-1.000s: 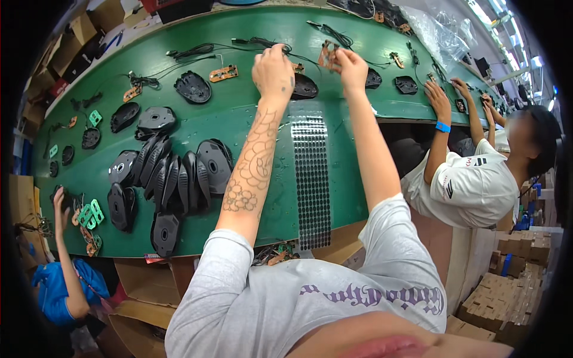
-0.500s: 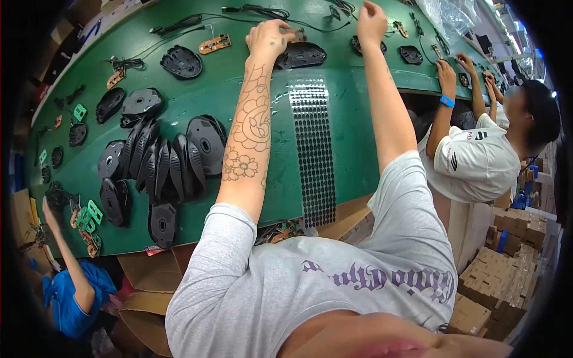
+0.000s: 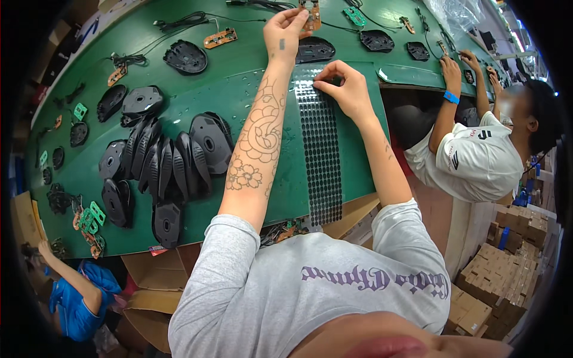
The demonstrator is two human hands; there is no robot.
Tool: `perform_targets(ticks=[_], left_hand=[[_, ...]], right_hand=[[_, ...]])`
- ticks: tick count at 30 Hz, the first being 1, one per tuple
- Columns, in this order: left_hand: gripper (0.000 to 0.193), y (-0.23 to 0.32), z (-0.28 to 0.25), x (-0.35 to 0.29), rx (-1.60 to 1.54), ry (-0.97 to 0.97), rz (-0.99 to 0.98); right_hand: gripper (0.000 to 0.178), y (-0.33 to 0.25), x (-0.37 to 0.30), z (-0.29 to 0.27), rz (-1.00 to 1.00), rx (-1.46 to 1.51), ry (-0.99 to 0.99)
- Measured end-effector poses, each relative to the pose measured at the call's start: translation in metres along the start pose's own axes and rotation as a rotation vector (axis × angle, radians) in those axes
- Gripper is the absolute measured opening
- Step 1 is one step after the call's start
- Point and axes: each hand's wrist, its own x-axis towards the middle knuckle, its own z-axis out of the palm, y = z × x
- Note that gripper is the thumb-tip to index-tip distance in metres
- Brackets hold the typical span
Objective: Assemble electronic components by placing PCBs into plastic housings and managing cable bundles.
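My left hand (image 3: 283, 37) pinches an orange circuit board (image 3: 313, 19) upright at the far side of the table. Just below that board lies an open black mouse shell (image 3: 315, 50). My right hand (image 3: 346, 89) is closed in a pinch at the top end of a clear sheet of small black oval pads (image 3: 319, 149); anything between its fingertips is too small to make out. The sheet lies lengthwise toward me. To the right of the held board are another black mouse shell (image 3: 376, 40) and a green circuit board (image 3: 354, 17).
Black mouse shells (image 3: 167, 155) stand clustered left of my left arm. Cabled orange boards (image 3: 220, 39) lie beyond them, with green boards (image 3: 91, 217) at the left edge. A co-worker in white (image 3: 471, 149) sits at right, another in blue (image 3: 83, 298) at lower left.
My right hand has come down and toward me from the far side onto the sheet's top end. My left hand has shifted right and farther away, and the orange board now shows clearly in it.
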Motion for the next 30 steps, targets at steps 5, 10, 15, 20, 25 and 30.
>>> perform_targets(ticks=[5,10,15,20,25,30], left_hand=[[0.023,0.013,0.002,-0.016,-0.046,-0.080,-0.017],[0.024,0.016,0.003,-0.015,0.056,-0.095,-0.057],[0.022,0.015,0.001,-0.011,0.045,-0.095,-0.060],[0.022,0.015,0.002,-0.012,0.088,-0.097,-0.071],[0.030,0.020,0.001,-0.013,0.142,-0.117,-0.087],[0.032,0.024,0.009,-0.012,0.352,-0.225,0.017]], right_hand=[[0.017,-0.008,-0.002,0.008,-0.008,-0.089,0.031],[0.017,-0.013,-0.001,0.016,-0.028,-0.245,0.048],[0.018,-0.008,-0.007,0.026,-0.371,-0.581,0.156],[0.018,-0.004,-0.013,0.029,-0.489,-0.646,0.167],[0.022,-0.004,0.011,0.002,-0.228,0.102,0.242],[0.027,0.012,0.069,-0.020,-0.206,0.540,0.420]])
